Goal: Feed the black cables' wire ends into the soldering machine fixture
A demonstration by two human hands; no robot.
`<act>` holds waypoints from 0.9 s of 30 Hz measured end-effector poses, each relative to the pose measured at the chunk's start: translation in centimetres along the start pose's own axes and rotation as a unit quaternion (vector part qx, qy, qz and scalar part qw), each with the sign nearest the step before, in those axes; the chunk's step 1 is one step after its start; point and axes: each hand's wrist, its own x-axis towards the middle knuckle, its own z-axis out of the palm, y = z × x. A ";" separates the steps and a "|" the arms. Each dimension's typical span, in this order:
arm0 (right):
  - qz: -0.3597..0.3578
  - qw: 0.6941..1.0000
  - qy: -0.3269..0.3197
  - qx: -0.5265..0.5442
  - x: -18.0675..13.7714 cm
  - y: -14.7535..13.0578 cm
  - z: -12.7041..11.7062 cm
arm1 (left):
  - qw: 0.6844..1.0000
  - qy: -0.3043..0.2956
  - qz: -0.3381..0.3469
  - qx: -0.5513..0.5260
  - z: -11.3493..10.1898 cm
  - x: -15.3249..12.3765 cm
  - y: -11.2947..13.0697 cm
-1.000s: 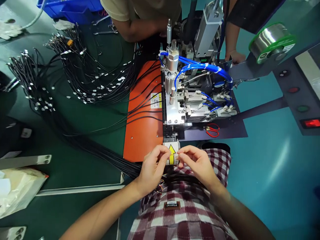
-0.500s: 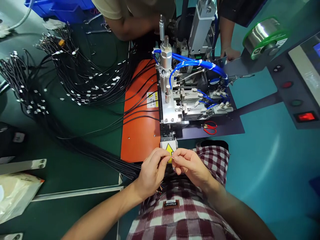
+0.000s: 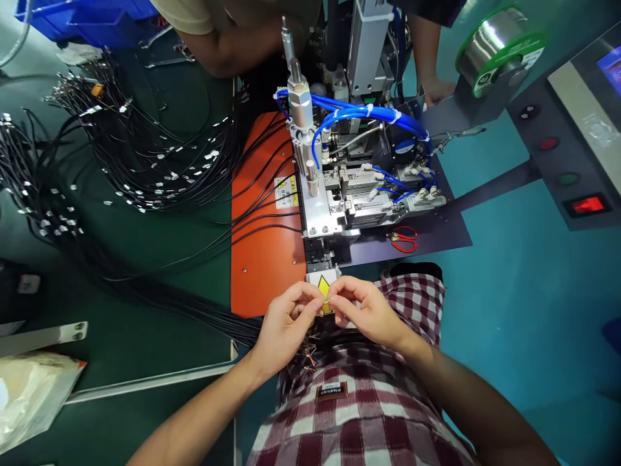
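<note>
My left hand [image 3: 284, 327] and my right hand [image 3: 366, 310] meet in front of my checked shirt, fingertips pinched together on the thin end of a cable [image 3: 326, 300]. Coloured wire ends [image 3: 306, 358] show under my left wrist. Just beyond the fingers sits a white block with a yellow warning label [image 3: 321, 283] at the near end of a metal machine [image 3: 339, 194] with blue air hoses. A bundle of black cables [image 3: 204, 310] runs from the left toward my lap.
An orange plate [image 3: 264, 239] lies left of the machine, with black cables across it. Heaps of black cables [image 3: 130, 149] cover the green table. Red scissors [image 3: 403, 238], a solder spool [image 3: 495, 48] and a button panel [image 3: 567, 175] are to the right. Other people's arms [image 3: 213, 45] reach in at the top.
My fingertips have drawn closer together and pinch the cable end between them. The view has shifted, so the machine and the table sit more to the left.
</note>
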 end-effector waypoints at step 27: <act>0.081 0.987 0.058 0.129 0.3 0.2 1.6 | 0.994 0.003 -0.054 -0.096 -0.6 0.8 -0.1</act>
